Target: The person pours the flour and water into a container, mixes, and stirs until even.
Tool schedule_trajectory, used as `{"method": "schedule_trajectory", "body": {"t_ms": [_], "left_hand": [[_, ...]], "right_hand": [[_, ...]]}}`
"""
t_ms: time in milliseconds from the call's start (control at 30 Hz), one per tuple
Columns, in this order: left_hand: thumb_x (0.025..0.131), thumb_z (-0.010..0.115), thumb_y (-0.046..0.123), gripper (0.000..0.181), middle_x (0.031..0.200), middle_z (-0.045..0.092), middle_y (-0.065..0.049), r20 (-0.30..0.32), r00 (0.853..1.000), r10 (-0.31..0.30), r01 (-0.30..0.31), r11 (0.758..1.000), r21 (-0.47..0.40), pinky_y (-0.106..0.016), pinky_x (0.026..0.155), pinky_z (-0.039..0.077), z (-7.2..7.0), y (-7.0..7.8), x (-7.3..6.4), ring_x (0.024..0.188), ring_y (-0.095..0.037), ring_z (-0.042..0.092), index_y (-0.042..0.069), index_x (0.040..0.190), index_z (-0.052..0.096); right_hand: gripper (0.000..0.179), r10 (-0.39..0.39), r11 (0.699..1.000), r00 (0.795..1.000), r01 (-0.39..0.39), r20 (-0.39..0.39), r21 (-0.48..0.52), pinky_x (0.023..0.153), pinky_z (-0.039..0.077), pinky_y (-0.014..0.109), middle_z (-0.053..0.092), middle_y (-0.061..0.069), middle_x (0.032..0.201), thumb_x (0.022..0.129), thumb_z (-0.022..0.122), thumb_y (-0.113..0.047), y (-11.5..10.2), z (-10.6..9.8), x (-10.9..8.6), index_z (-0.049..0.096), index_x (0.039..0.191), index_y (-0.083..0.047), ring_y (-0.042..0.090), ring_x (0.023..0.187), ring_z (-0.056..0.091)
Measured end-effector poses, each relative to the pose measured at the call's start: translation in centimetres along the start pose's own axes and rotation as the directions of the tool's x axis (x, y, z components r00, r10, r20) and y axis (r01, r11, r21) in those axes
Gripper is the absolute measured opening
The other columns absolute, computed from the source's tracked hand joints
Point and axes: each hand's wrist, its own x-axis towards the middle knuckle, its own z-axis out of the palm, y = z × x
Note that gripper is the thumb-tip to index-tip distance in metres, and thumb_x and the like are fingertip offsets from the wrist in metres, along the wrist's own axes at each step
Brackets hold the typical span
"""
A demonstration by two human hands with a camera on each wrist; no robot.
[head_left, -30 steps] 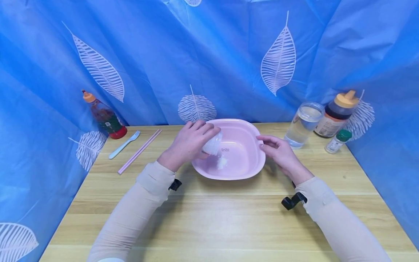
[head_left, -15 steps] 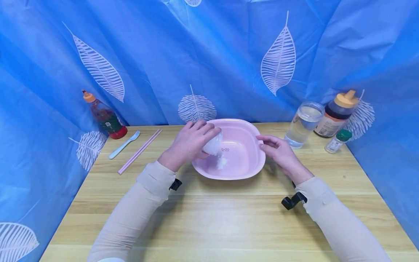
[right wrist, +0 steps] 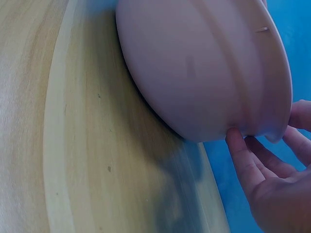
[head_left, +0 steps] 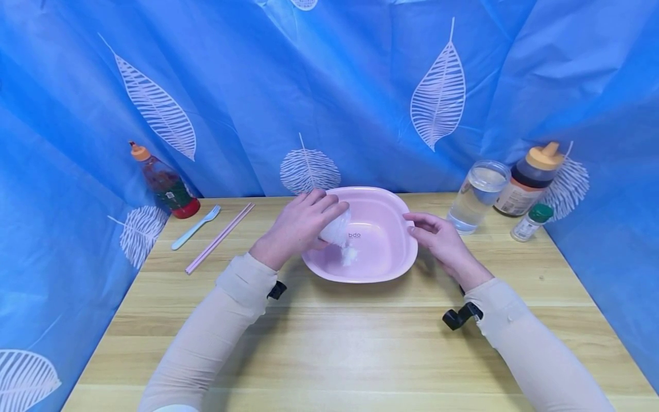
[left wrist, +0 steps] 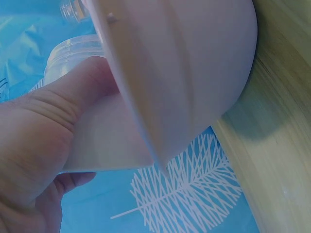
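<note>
Barely anything has shifted over the last second: your left hand [head_left: 306,223] has edged slightly to the right and the see-through tub [head_left: 337,229] in it with it, while your right hand has stayed where it was. Your left fingers and thumb wrap around the tub, a firm hold with no wide gap; the tub lies tipped on its side, its mouth pointing rightward over the inside of a pink basin [head_left: 386,246]. Just below that mouth — on the basin's floor, left of centre — sits a small heap of white powder [head_left: 349,256].

Your right hand [head_left: 440,240] pinches the basin's right rim, with fingers on both sides of the edge.

Around these, on a pale wooden table [head_left: 381,343], stand three things to the right: a clear cup of clear liquid [head_left: 473,203], a dark sauce bottle [head_left: 530,180] with a yellow cap just behind it, and a small green-capped shaker [head_left: 532,222]. To the left lie pink chopsticks [head_left: 219,238] and a pale blue fork [head_left: 196,228] — beyond them, a red sauce bottle [head_left: 169,183]. Blue cloth [head_left: 360,86] with white leaf prints hangs behind everything.
</note>
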Motion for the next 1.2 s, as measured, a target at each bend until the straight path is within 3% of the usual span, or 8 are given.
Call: {"method": "schedule_trajectory", "body": {"t_ms": [167,433,700,933,1200], "left_hand": [[0.073,0.101,0.040,0.093,0.142,0.066,-0.005,0.019,1.000,-0.010,0.010,1.000,-0.015,-0.048,0.105,0.056,-0.01,0.01,0.06,0.131,-0.031,0.058,0.018,0.152,0.057],[0.077,0.099,0.037,0.090,0.145,0.065,-0.007,0.033,0.999,-0.042,0.043,0.997,-0.057,-0.049,0.110,0.054,0.27,-0.20,-0.05,0.133,-0.032,0.057,0.015,0.153,0.057],[0.076,0.099,0.040,0.091,0.144,0.066,-0.006,0.015,1.000,-0.026,0.026,0.999,-0.036,-0.047,0.109,0.055,0.22,-0.22,-0.02,0.132,-0.032,0.057,0.016,0.153,0.057],[0.074,0.101,0.040,0.091,0.141,0.066,-0.005,-0.003,1.000,0.002,-0.002,0.999,-0.044,-0.047,0.105,0.057,0.16,-0.12,0.01,0.131,-0.031,0.057,0.017,0.151,0.057],[0.075,0.101,0.040,0.091,0.142,0.065,-0.005,0.011,1.000,0.001,-0.001,0.999,-0.036,-0.048,0.106,0.056,0.28,-0.15,0.03,0.132,-0.031,0.056,0.018,0.151,0.056]], "right_hand": [[0.050,-0.005,1.000,1.000,0.005,-0.002,0.006,0.096,0.059,0.016,0.068,0.008,0.138,0.108,0.067,-0.019,0.03,0.08,0.05,0.056,0.153,0.001,-0.001,0.113,0.069],[0.052,-0.002,1.000,1.000,0.002,-0.001,0.007,0.097,0.059,0.016,0.060,0.026,0.150,0.108,0.066,-0.018,-0.13,0.08,-0.06,0.053,0.154,0.003,-0.002,0.112,0.069],[0.051,0.002,1.000,1.000,-0.002,-0.002,-0.006,0.097,0.059,0.016,0.063,0.018,0.146,0.109,0.065,-0.019,-0.04,-0.01,-0.02,0.054,0.154,0.002,-0.002,0.112,0.068],[0.051,0.002,1.000,1.000,-0.002,0.000,-0.011,0.097,0.059,0.016,0.060,0.024,0.150,0.109,0.065,-0.019,-0.02,-0.02,-0.04,0.054,0.154,0.002,-0.002,0.113,0.068],[0.051,0.005,1.000,1.000,-0.005,-0.001,-0.005,0.097,0.059,0.016,0.061,0.022,0.148,0.109,0.065,-0.018,-0.04,0.01,-0.02,0.054,0.154,0.002,-0.002,0.112,0.068]]}}
